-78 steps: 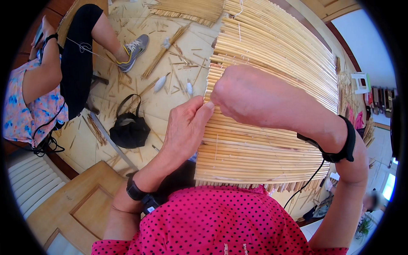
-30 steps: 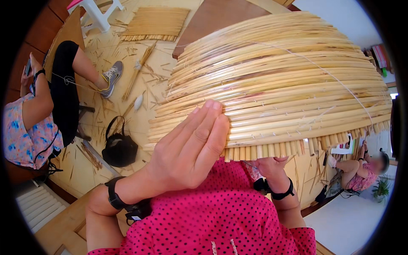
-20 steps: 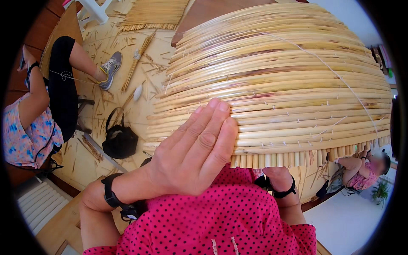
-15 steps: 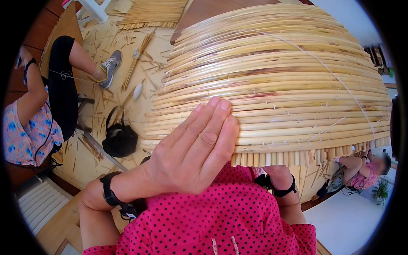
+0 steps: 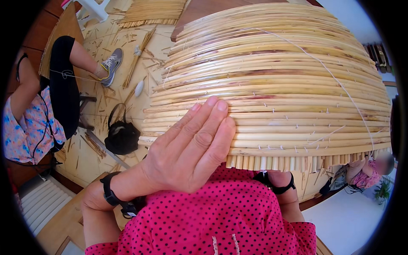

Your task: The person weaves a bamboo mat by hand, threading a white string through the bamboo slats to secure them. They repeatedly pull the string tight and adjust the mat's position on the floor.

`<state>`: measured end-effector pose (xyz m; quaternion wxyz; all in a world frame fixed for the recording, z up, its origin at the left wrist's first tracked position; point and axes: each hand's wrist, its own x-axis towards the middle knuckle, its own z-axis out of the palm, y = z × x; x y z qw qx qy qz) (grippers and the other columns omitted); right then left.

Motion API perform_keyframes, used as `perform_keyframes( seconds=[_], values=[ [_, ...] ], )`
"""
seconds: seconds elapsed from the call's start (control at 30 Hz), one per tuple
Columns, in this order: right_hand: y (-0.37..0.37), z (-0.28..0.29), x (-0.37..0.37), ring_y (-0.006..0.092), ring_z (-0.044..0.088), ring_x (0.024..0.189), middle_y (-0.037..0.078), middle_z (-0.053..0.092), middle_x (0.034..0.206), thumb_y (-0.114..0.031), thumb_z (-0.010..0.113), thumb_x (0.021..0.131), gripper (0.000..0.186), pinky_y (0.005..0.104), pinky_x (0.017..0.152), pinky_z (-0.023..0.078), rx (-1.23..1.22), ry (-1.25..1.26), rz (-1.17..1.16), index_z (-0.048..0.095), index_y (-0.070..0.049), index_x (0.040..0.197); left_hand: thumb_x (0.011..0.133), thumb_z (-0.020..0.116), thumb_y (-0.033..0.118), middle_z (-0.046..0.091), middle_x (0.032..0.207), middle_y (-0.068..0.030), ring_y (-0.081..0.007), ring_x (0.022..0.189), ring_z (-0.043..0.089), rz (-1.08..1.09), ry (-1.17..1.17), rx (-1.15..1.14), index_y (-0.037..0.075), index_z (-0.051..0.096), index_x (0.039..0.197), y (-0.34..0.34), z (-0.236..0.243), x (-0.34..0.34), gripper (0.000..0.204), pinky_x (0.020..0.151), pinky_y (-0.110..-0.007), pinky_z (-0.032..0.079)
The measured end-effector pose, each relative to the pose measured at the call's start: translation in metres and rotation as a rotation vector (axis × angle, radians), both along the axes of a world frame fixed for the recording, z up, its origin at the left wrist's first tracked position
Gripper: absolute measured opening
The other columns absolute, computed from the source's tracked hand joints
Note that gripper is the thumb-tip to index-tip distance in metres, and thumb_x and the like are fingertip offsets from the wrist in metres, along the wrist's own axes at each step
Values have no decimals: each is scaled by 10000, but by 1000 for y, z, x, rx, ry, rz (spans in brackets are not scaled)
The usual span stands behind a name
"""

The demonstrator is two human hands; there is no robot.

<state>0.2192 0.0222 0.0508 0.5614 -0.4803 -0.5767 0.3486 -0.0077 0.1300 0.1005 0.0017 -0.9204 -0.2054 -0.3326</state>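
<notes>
A wide mat of pale yellow reeds fills the space in front of me, its stalks stitched with short white threads. A second layer of reeds runs crosswise under it, and their cut ends show along the near edge. My left hand lies on the mat's near left part, fingers stretched out and held side by side. A loose white thread trails over the right half. My right hand is underneath the near edge; the mat covers its fingers, so what it touches is hidden.
At left sits another person in a patterned top, with a grey shoe outstretched. A black bag, a tied reed bundle and scattered stalk bits lie on the floor. Another person sits at far right, near a plant.
The mat's near edge sits slightly lower and farther left in view. My left hand stays flat on it, almost unmoved. The person at left has shifted an arm.
</notes>
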Motion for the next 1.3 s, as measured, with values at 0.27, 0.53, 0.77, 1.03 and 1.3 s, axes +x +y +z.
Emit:
perform_keyframes(
  seconds=[0.27,0.53,0.77,1.03,1.3],
  values=[
    [9,-1,2,211,666,941,116,686,1109,-85,577,981,279,340,740,552,-18,11,4,595,-23,1253,867,646,21,675,1125,-291,-403,1069,683,-30,-36,-74,-97,621,1123,1,0,-2,283,881,-405,581],
    [13,-3,0,221,665,959,120,686,1114,-98,582,979,283,348,760,552,-31,24,15,596,-24,1252,866,646,16,678,1117,-292,-398,1058,689,-21,-52,-71,-94,627,1115,2,-1,-1,273,871,-396,586],
    [12,-2,-1,230,664,975,124,686,1118,-109,586,977,287,355,777,551,-37,15,16,597,-24,1251,872,643,19,685,1108,-285,-389,1051,694,-18,-45,-51,-91,637,1100,4,-4,-4,253,869,-389,589],
    [10,1,-1,239,663,993,128,686,1123,-122,590,975,291,364,797,550,-45,12,15,598,-24,1250,871,652,16,690,1102,-275,-378,1048,697,-15,-56,-42,-82,643,1093,4,-1,-3,243,867,-379,591],
    [2,9,-1,249,661,1012,133,686,1128,-134,594,973,296,372,817,550,-50,-8,13,599,-25,1248,862,670,27,697,1092,-257,-365,1049,698,-19,-33,-43,-70,657,1071,4,0,-3,231,861,-368,588]
  ],
)
